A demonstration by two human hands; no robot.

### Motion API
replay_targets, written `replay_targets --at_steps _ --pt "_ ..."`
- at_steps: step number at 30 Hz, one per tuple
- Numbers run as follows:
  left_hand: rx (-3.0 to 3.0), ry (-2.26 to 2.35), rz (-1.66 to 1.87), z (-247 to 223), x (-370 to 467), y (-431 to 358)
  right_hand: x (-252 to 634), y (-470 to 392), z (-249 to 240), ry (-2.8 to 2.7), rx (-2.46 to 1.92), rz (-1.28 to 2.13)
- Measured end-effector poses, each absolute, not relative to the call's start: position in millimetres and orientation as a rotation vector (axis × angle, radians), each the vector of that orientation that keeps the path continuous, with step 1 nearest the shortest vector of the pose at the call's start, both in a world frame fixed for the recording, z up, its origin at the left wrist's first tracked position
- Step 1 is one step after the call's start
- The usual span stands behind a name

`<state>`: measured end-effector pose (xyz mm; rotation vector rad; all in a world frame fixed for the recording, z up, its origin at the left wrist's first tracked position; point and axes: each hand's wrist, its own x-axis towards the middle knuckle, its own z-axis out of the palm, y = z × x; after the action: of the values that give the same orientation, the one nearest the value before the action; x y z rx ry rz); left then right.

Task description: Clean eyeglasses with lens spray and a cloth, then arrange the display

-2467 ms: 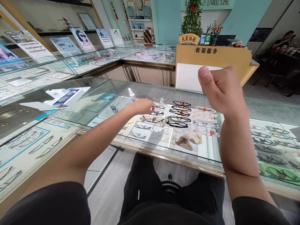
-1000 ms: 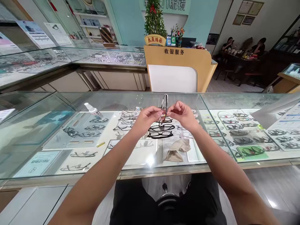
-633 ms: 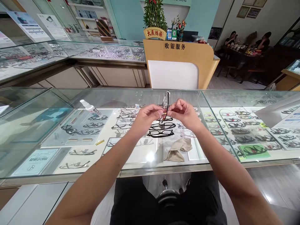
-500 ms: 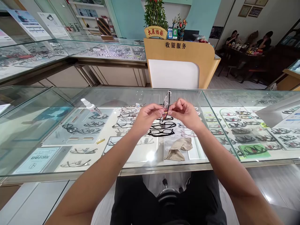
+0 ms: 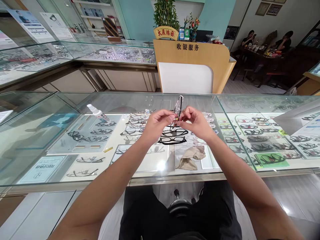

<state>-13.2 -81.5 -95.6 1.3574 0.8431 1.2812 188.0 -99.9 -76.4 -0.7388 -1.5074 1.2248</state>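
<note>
Above the glass counter, a pair of eyeglasses is held on edge, one lens pointing up. My left hand pinches it near the middle between thumb and fingers. From the other side my right hand has its thumb and curled fingers closed at the same frame; the exact contact is partly hidden. Below the hands, black-framed glasses show through the glass. A crumpled beige cloth lies on the counter nearer to me.
A white spray bottle stands on the counter to the left. A yellow stick is below it. Rows of glasses fill the display cases. Beyond is a wooden cashier desk; two people sit at a table at the far right.
My right hand's fingers have shifted slightly at the eyeglasses, the thumb now lying lower and straighter. The left hand keeps its pinch. The view has tilted very slightly.
</note>
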Motion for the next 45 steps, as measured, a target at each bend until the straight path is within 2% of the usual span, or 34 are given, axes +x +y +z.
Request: replay_targets --at_steps 6,11,16,23,32,38,45 --pt "1.363 0.831 1.279 -97.9 -13.6 -80.5 187.7 -98.8 -76.6 -1.483 -0.737 1.226" --pt "1.350 0.832 1.298 -98.3 -20.3 -74.5 196.9 -91.4 -73.3 -1.461 -0.803 1.065" --pt "1.425 0.860 1.302 -94.0 -28.9 -68.2 217.5 -82.7 -68.1 -1.489 -0.921 0.763" --pt "1.535 0.913 1.264 -89.6 -35.1 -64.7 244.4 -77.9 -62.4 -1.719 -1.079 0.053" --pt "1.455 0.913 1.233 -88.5 -32.4 -67.0 226.5 -90.7 -64.6 -1.774 -1.175 -0.322" --pt "1.502 0.895 1.215 -91.1 -30.0 -67.7 197.7 -103.2 -76.0 -2.225 -1.128 -0.333" --pt "1.538 0.872 1.225 -89.5 -26.8 -70.3 193.8 -101.8 -81.7 -2.225 -1.117 -0.199"
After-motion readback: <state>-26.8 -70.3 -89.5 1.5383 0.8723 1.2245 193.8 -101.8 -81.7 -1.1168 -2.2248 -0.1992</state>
